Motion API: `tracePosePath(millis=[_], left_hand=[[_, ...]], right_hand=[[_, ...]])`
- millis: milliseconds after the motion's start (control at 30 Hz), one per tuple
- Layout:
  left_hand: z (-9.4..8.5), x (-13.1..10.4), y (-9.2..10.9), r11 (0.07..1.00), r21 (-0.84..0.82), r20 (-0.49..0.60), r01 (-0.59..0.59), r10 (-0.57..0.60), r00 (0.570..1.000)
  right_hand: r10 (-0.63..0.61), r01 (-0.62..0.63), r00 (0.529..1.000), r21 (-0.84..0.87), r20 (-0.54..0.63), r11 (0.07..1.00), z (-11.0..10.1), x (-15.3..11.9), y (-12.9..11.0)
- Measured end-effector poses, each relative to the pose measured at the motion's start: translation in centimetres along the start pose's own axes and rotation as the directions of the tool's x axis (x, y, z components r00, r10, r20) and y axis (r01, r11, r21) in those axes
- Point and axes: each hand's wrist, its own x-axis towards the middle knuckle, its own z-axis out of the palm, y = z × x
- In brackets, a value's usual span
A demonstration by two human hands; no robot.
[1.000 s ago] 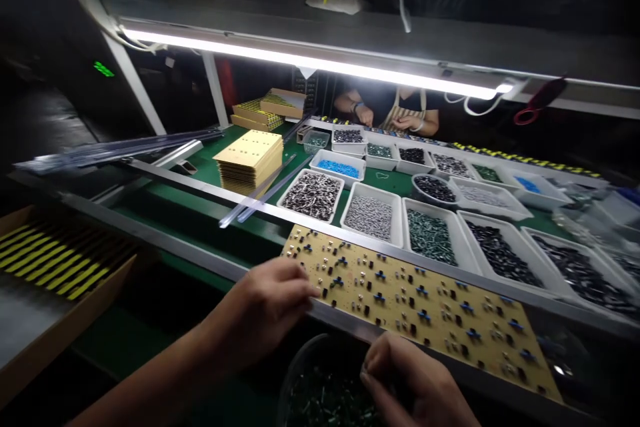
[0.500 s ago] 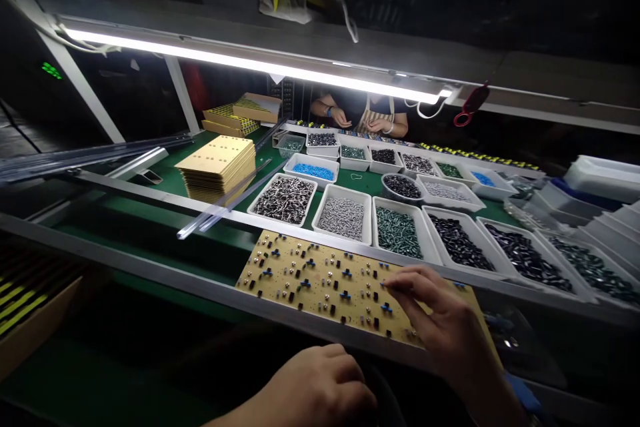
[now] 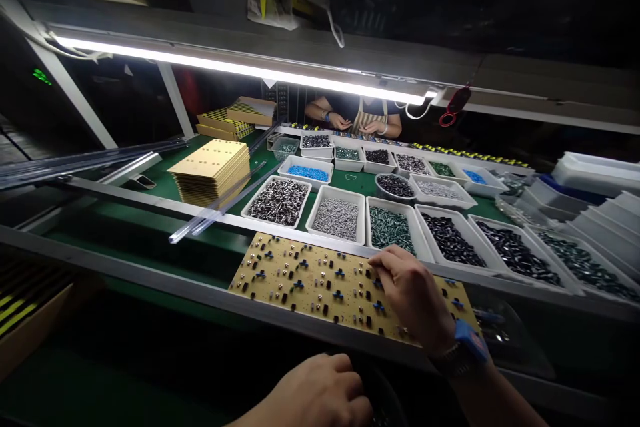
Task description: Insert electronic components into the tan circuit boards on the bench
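Curling bare left hand (image 3: 323, 392): fingers folded, grip hidden.
Tan circuit board (image 3: 316, 285): between metal rails (image 3: 125, 268), likely for support.
Bare right hand (image 3: 413, 297): fingertips pinched near board's far edge, contents unclear.
White trays (image 3: 423, 245): lining green worktop (image 3: 360, 185)'s near edge, likely for reach.

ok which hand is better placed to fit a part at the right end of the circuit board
Right, most likely: the right hand is over the circuit board, towards that end. The left hand is curled on the near side of the front rail, off the board.
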Motion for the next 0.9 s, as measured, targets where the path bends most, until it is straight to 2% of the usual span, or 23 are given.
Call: tracePosePath(millis=[133,233,400,467,633,767,900], left_hand=[[-0.3,0.0,0.2,0.999,0.041,-0.084,0.019,-0.015,0.996],[-0.9,0.1,0.4,1.000,-0.010,-0.176,0.010,-0.011,0.984],[-1.5,0.4,0.4,0.982,-0.188,-0.398,-0.026,-0.052,0.916],[-1.3,0.4,0.3,0.966,-0.255,-0.446,-0.041,-0.080,0.891],[-1.7,-0.2,0.6,0.869,-0.495,-0.410,0.014,-0.248,0.878],[-4.2,-0.2,0.6,0.809,-0.573,-0.376,0.130,-0.401,0.836],[-6.9,0.2,-1.4,0.815,-0.541,-0.396,0.209,-0.466,0.791]], right_hand=[[-0.017,0.017,1.000,-0.007,-0.001,1.000,0.0,0.0,0.2],[-0.022,0.022,1.000,-0.004,-0.003,1.000,0.1,0.0,0.4],[-0.016,0.016,1.000,-0.017,-0.008,1.000,0.2,0.1,0.3],[-0.012,0.012,1.000,-0.036,-0.018,0.999,0.2,0.0,0.1],[-0.041,0.040,0.999,-0.062,-0.006,0.997,0.4,-0.1,-0.1],[-0.087,0.089,0.995,-0.049,0.038,0.995,0.5,0.2,0.3],[-0.068,0.068,0.998,-0.067,-0.002,0.995,-0.8,-0.6,-0.5]])
